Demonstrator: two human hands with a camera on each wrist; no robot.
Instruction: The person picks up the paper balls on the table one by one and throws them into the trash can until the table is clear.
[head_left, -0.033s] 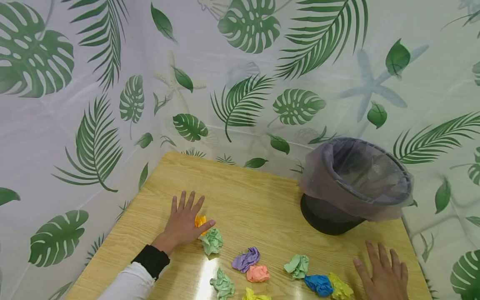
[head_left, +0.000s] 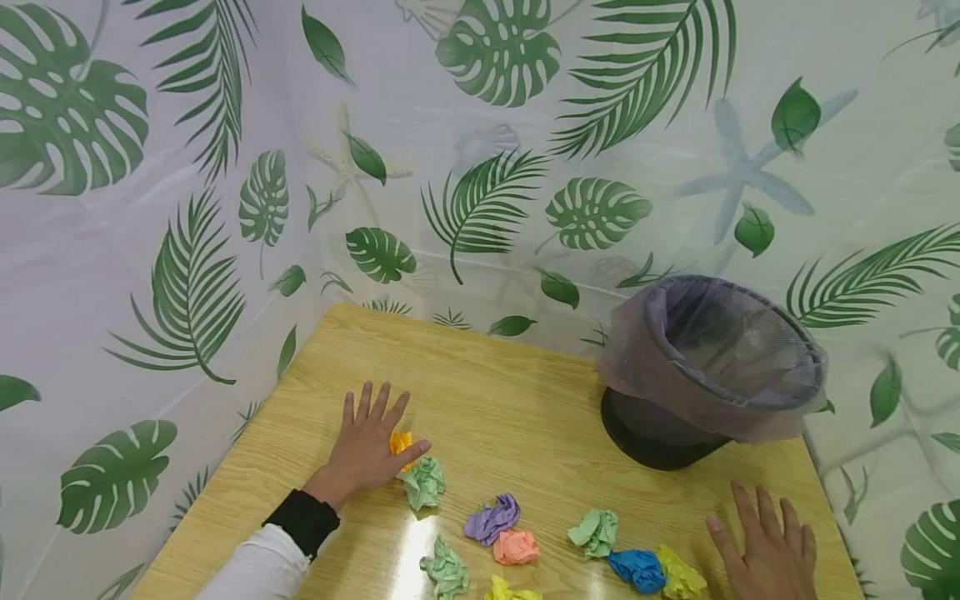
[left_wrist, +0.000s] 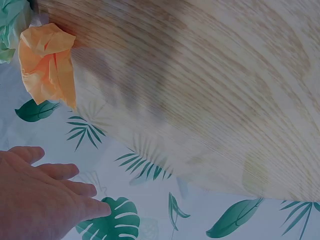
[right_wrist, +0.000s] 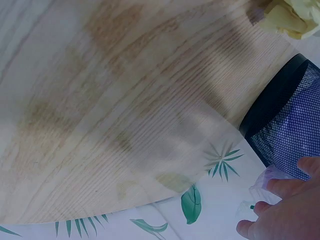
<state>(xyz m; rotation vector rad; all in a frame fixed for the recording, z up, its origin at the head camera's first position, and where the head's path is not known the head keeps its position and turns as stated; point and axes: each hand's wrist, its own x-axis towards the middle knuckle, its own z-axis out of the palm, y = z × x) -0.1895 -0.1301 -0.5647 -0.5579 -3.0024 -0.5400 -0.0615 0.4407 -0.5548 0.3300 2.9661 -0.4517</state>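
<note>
My left hand [head_left: 363, 454] is spread with straight fingers at the left of the table, holding nothing. Beside its thumb lie an orange crumpled paper ball [head_left: 401, 442], partly hidden by the hand, and a light green one [head_left: 423, 483]. At the lower right, my right hand [head_left: 772, 550] has its fingers extended and holds nothing. Nearest to it is a yellow paper ball [head_left: 681, 573], touching a blue one [head_left: 637, 571]. Another green ball [head_left: 595, 533] lies left of those. Mid-table are a purple ball [head_left: 492, 519], a pink one [head_left: 516, 547], a green one [head_left: 446, 568] and a cut-off yellow one [head_left: 510, 590].
A dark mesh wastebasket [head_left: 667, 446] stands at the table's back right, lined with a translucent bag [head_left: 645, 358] folded over its rim. White leaf-print sheeting [head_left: 480, 308] surrounds the back and sides of the wooden table [head_left: 487, 375].
</note>
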